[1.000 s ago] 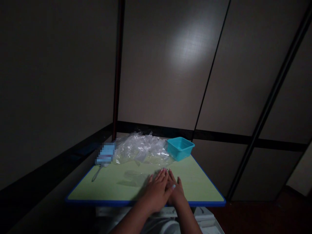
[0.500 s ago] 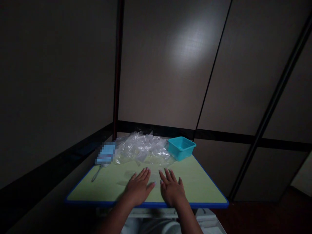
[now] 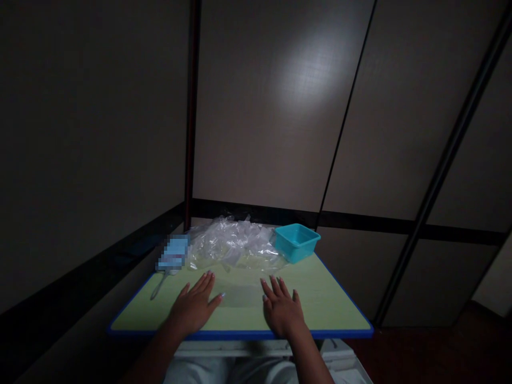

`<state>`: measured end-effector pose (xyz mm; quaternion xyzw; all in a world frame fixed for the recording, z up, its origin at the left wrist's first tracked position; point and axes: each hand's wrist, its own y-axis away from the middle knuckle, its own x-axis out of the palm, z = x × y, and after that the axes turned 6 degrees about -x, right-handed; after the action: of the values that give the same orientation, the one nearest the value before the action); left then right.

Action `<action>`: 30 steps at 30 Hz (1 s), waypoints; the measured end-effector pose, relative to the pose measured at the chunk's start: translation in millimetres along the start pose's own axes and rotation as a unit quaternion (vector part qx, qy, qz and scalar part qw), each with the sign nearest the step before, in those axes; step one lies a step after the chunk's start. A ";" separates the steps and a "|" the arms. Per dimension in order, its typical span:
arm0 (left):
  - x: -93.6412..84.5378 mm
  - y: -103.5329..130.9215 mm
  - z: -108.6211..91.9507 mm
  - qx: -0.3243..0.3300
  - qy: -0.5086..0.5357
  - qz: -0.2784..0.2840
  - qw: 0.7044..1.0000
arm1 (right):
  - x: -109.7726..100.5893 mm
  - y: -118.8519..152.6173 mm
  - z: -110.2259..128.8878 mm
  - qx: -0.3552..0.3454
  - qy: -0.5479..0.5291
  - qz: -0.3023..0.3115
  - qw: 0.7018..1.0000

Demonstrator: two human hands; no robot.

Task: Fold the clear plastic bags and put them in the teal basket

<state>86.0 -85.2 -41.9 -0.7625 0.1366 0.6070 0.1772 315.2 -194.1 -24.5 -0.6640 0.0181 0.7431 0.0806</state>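
My left hand (image 3: 195, 304) is over the left part of the table (image 3: 328, 309), palm down, with fingers stretched and thumb apart. To the right, my right hand (image 3: 282, 308) rests palm down with its fingers spread. Between the two lies a thin, flat, see-through plastic piece (image 3: 240, 295), possibly a bag; its edges are faint. My right fingertips are at its right end. A heap of crumpled clear plastic bags (image 3: 236, 242) sits beyond my hands.
A turquoise basket (image 3: 296, 245) stands at the back right, against the plastic heap. At the back left lies a blurred-out blue item (image 3: 174, 253) with a pale loop strap (image 3: 159, 285). The table has a blue edge; wall panels rise behind and on the left.
My left hand has slid left, away from my right hand, uncovering more of the flat plastic piece. My right hand stays in place.
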 end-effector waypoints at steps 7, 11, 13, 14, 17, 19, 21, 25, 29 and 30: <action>3.3 -1.7 1.7 -0.009 -0.009 -0.004 1.000 | 3.5 -2.7 -1.6 0.000 0.006 0.001 1.000; -2.2 7.6 -35.9 -0.047 -0.002 -0.064 0.997 | 2.4 -2.5 -0.3 0.006 0.012 0.009 1.000; -8.8 15.9 -72.3 0.020 0.029 -0.077 0.996 | 2.6 -2.5 -1.4 0.007 0.022 0.017 1.000; -12.1 19.3 -91.8 0.066 0.053 -0.068 0.994 | 3.6 -2.9 -2.8 0.002 0.031 0.023 0.999; -17.0 21.7 -141.1 0.207 0.130 -0.002 0.970 | 10.8 -5.6 -10.2 -0.023 0.071 0.057 0.996; -13.3 16.4 -157.6 0.223 0.161 0.017 0.961 | 17.1 -7.9 -15.6 -0.035 0.092 0.071 0.993; -4.8 8.8 -160.0 0.198 0.175 0.042 0.964 | 21.5 -9.7 -19.0 -0.039 0.093 0.063 0.993; 12.4 -1.1 -138.3 0.177 0.144 0.033 0.973 | 19.5 -9.3 -15.8 -0.038 0.061 0.038 0.997; 16.5 -2.9 -107.1 0.154 0.079 0.019 0.985 | 10.3 -6.3 -6.3 -0.005 0.026 0.018 0.999; 16.0 -3.4 -98.5 0.147 0.066 0.017 0.987 | 8.8 -5.7 -4.5 0.000 0.020 0.013 1.000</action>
<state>177.5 -125.0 -37.4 -0.7644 0.2487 0.5314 0.2674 319.5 -188.2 -33.2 -0.6785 0.0290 0.7307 0.0705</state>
